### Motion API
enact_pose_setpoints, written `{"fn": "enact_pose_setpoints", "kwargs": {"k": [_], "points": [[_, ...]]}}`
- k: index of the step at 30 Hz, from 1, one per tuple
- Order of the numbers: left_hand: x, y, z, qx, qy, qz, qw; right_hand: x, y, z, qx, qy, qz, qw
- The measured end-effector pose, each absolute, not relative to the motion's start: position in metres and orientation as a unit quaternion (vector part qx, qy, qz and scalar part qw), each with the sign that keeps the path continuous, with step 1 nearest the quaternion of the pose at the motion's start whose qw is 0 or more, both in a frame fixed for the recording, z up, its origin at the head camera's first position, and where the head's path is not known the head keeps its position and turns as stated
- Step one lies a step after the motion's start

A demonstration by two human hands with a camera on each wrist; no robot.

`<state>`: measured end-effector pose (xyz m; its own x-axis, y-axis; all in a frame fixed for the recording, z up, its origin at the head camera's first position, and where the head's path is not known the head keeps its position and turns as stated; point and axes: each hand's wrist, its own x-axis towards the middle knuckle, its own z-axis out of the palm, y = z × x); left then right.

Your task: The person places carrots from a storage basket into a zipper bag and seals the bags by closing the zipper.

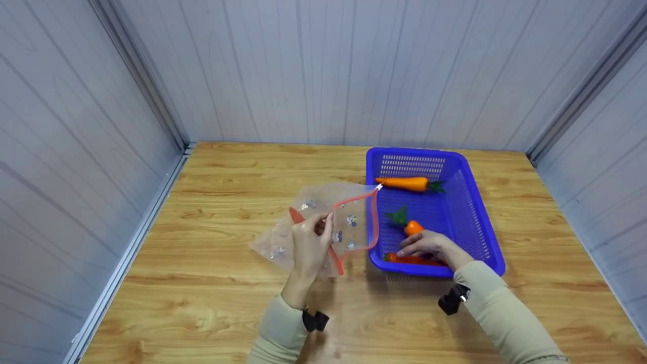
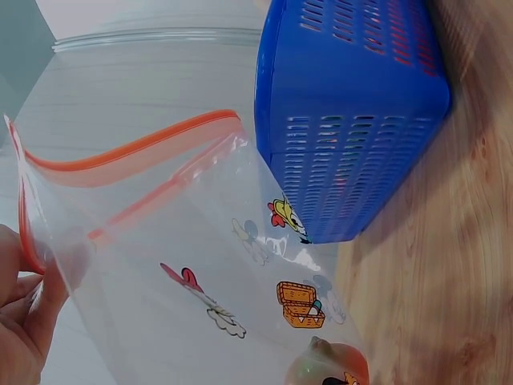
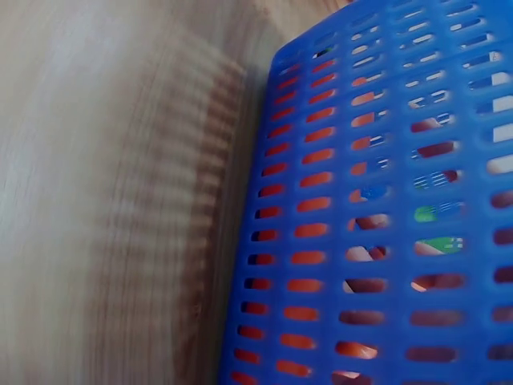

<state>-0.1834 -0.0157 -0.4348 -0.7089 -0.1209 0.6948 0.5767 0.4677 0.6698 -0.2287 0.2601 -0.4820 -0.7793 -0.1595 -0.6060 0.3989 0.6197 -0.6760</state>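
Note:
My left hand point(image 1: 311, 242) pinches the edge of a clear zip bag point(image 1: 316, 202) with an orange-red zip strip and cartoon prints. The bag's mouth gapes toward the blue basket point(image 1: 482, 222). A rounded green-and-red thing point(image 2: 333, 362) shows at the bag's lower part in the left wrist view. Inside the basket, my right hand point(image 1: 429, 245) bends over an orange carrot point(image 1: 413, 228) with green leaves, covering most of its body. Its fingertips lie right above a redder carrot point(image 1: 417, 260) along the near wall. I cannot tell whether the right fingers grip either carrot.
Another orange carrot point(image 1: 404, 184) with leafy top lies near the basket's far side. The white zip slider point(image 1: 379, 187) overlaps the basket's left rim. Under everything is a wood-grain table point(image 1: 212, 303), with pale panel walls point(image 1: 323, 71) at the back and both sides.

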Motion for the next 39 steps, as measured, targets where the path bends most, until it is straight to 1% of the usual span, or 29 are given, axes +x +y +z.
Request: {"fn": "enact_pose_setpoints", "kwargs": {"k": [7, 13, 20, 25, 32, 39], "points": [[-0.183, -0.015, -0.433, -0.144, -0.78, -0.497, 0.354, -0.23, 0.26, -0.484, 0.033, 0.85, -0.409, 0.331], [-0.183, -0.015, -0.433, -0.139, -0.782, -0.496, 0.352, -0.23, 0.26, -0.484, 0.042, 0.845, -0.412, 0.338], [-0.183, -0.015, -0.433, -0.137, -0.782, -0.496, 0.352, -0.229, 0.261, -0.483, 0.014, 0.843, -0.424, 0.329], [-0.184, -0.015, -0.433, -0.141, -0.78, -0.496, 0.355, -0.229, 0.261, -0.479, 0.012, 0.839, -0.437, 0.324], [-0.185, -0.012, -0.435, -0.142, -0.78, -0.496, 0.353, -0.229, 0.265, -0.466, 0.027, 0.829, -0.466, 0.309], [-0.187, -0.012, -0.436, -0.153, -0.778, -0.49, 0.363, -0.225, 0.266, -0.441, -0.019, 0.818, -0.499, 0.286]]}}
